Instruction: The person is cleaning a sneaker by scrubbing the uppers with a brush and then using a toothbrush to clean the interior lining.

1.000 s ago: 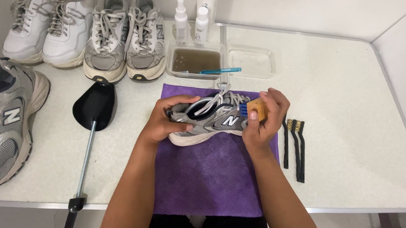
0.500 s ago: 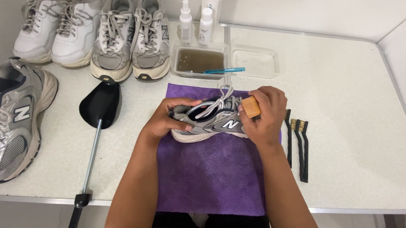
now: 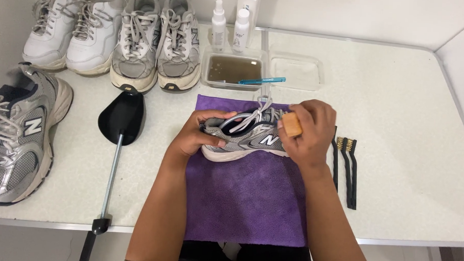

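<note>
Here the left hand [image 3: 198, 137] grips the heel of a grey shoe [image 3: 244, 136] lying on a purple cloth [image 3: 245, 198]. The right hand [image 3: 309, 133] is closed around a wooden brush [image 3: 292, 124] at the shoe's toe.

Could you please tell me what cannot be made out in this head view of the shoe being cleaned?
- Toe of the grey sneaker: hidden behind the right hand.
- Wooden brush: only its block end shows; the bristles are covered by the fingers.
- Left hand: its fingertips are hidden inside the shoe opening.
- Tall white bottle: cut off by the top edge.
- Black shoe tree: its handle end runs past the bottom edge.
</note>
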